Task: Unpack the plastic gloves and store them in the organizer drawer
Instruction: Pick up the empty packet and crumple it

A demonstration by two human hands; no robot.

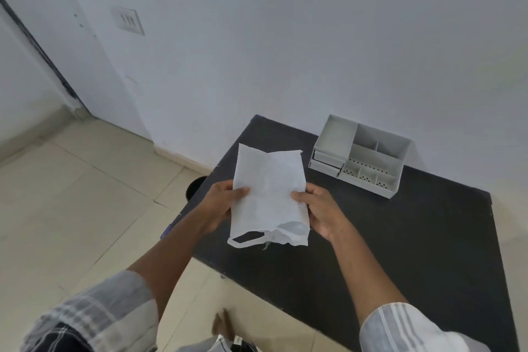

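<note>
A white fabric bag point(270, 197) with a loop handle at its near end is held above the near-left part of the black table point(414, 237). My left hand point(221, 204) grips its left edge, thumb on top. My right hand point(320, 208) grips its right edge the same way. What is inside the bag is hidden. The grey desk organizer point(361, 156) stands at the far side of the table by the wall, with open compartments on top and two small drawers point(328, 161) on its left front, slightly pulled out.
The table stands against a white wall point(314, 37). Beige floor tiles point(85, 194) lie to the left and in front. A dark round object point(195, 186) shows under the table's left edge. My foot point(224, 326) is near the bottom of the view.
</note>
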